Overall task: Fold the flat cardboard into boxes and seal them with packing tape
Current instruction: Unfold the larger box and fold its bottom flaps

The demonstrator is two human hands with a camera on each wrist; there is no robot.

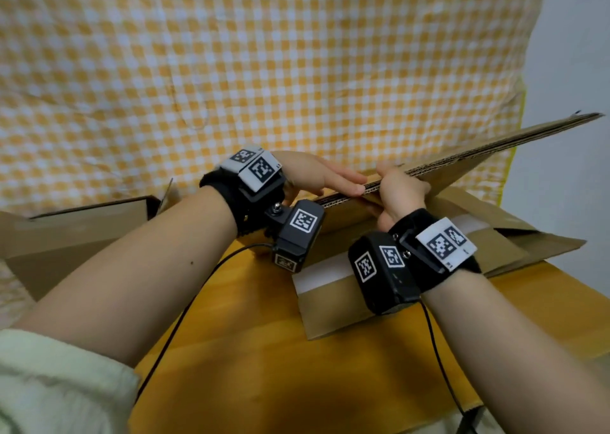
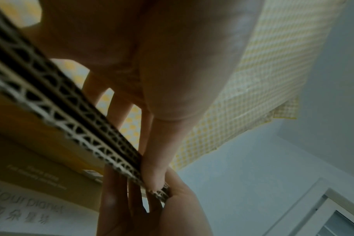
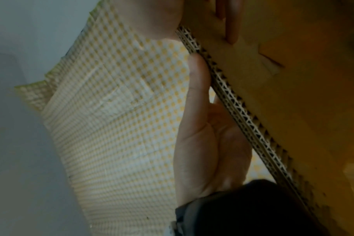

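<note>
A flattened brown cardboard sheet (image 1: 478, 156) is held up off the table, its corrugated edge facing me and its far end rising to the right. My left hand (image 1: 343, 182) pinches its near end, fingers along the top and thumb on the edge. In the left wrist view the thumb (image 2: 156, 167) presses on the doubled corrugated edge (image 2: 71, 127). My right hand (image 1: 399, 186) grips the same edge just to the right, thumb (image 3: 198, 76) along the edge and fingers (image 3: 230, 20) on the underside of the cardboard (image 3: 293, 95).
Another flattened cardboard (image 1: 346, 301) with a white tape strip lies on the yellow wooden table (image 1: 247, 351) under my hands. An open brown box (image 1: 82, 229) lies at the left. Yellow checked cloth (image 1: 264, 70) hangs behind. Black cables trail from both wrists.
</note>
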